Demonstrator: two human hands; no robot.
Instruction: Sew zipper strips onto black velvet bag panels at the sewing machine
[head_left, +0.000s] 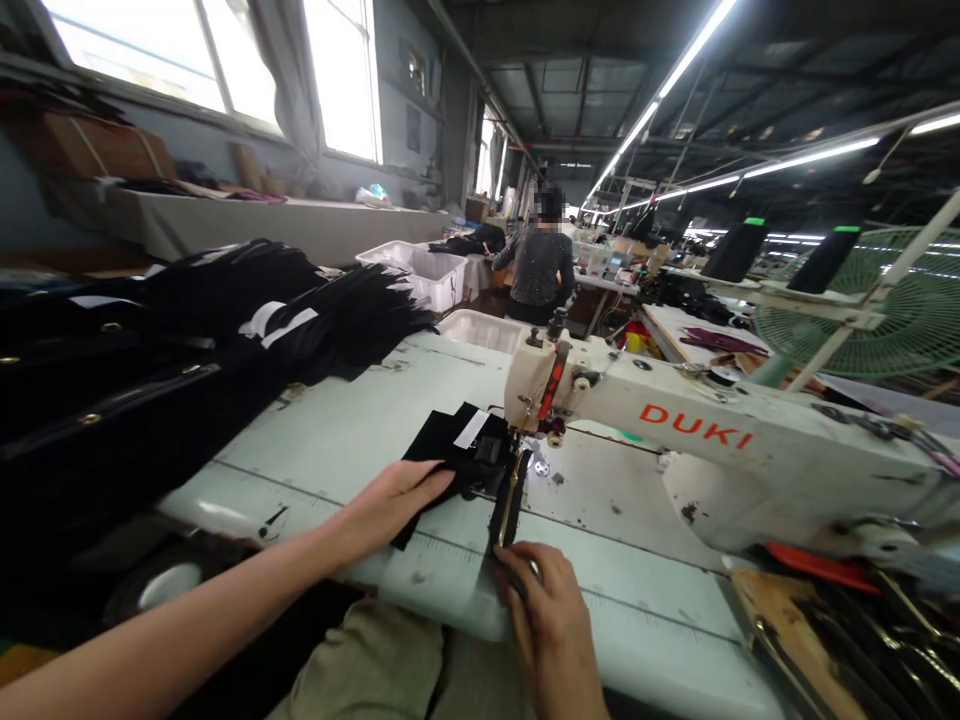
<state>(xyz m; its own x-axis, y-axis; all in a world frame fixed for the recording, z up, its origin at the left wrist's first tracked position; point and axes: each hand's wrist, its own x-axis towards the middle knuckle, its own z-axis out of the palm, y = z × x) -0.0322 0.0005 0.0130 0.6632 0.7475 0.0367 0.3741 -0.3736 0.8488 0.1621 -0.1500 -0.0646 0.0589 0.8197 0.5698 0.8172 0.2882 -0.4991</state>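
Right fingers (546,556) at near end of zipper (511,490)

Matt cloth (430,437), shiny metal-toothed zip (511,490), smooth, slightly glossy tabletop (345,435)

fabric (436,435): on table (360,440) | cloth pile (349,320): left | sewing machine (615,395): right

The pale green bench (337,430), ruler-marked along its front, carries a white sewing machine (622,395), black cloth (435,432), a gold-toothed zipper (512,490) and piled black pieces (352,315).
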